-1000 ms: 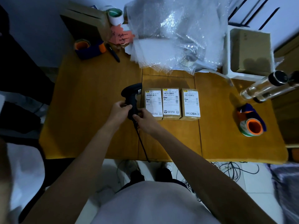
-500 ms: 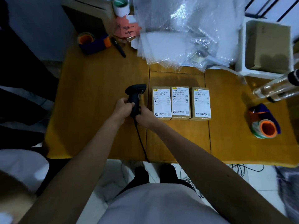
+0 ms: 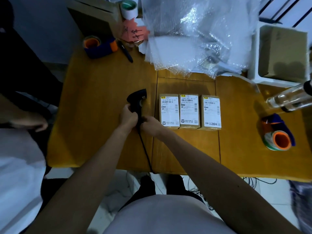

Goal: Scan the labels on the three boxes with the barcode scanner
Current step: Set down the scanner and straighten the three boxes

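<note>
Both hands point(image 3: 140, 119) hide the barcode scanner's point(image 3: 137, 100) handle; box labels point(image 3: 169, 110) blurred.

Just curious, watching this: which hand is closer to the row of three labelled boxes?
Right. The right hand sits just beside the leftmost box; the left hand is beyond the barcode scanner.

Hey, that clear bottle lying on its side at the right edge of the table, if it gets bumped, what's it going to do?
The clear bottle lies on its side, so it would probably roll rather than tip. It sits near the table edge, so it could roll off. It looks like glass, so likely fragile, though that is uncertain.
</note>
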`<action>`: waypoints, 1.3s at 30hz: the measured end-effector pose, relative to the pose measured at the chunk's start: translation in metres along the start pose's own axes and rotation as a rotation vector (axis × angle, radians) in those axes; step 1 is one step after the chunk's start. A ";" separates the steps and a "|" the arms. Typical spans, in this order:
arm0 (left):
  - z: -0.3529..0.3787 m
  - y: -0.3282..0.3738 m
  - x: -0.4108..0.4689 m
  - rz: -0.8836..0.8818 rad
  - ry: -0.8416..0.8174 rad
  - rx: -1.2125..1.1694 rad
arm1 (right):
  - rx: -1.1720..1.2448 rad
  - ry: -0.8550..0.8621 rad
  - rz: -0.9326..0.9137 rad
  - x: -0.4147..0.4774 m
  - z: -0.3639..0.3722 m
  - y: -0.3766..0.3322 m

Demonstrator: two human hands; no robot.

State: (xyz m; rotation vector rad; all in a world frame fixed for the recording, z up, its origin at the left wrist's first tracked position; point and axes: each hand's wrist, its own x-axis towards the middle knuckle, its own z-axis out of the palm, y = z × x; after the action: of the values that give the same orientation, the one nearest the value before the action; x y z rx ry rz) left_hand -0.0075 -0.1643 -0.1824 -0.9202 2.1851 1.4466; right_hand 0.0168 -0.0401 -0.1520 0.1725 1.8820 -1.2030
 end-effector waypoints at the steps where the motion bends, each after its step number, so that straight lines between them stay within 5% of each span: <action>1: 0.000 0.000 -0.001 0.011 -0.002 0.017 | -0.001 0.004 -0.001 -0.001 -0.001 0.001; 10: 0.011 0.002 -0.016 0.192 0.145 0.222 | 0.104 0.122 -0.091 -0.019 -0.030 0.005; 15: 0.033 0.014 -0.036 0.377 0.200 0.292 | 0.127 0.324 -0.151 -0.029 -0.067 0.023; 27: 0.081 0.012 -0.054 0.262 -0.060 0.373 | -0.326 0.826 -0.051 -0.065 -0.171 0.109; 32: 0.089 0.013 -0.059 0.244 -0.045 0.365 | -0.337 0.804 0.123 -0.071 -0.182 0.146; 39: 0.093 0.016 -0.059 0.245 -0.027 0.352 | -0.211 0.749 0.097 -0.063 -0.181 0.160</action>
State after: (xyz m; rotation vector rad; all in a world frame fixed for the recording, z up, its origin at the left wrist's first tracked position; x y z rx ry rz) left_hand 0.0192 -0.0564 -0.1741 -0.5245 2.4918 1.1063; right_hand 0.0324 0.2073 -0.1856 0.6630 2.5885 -0.9241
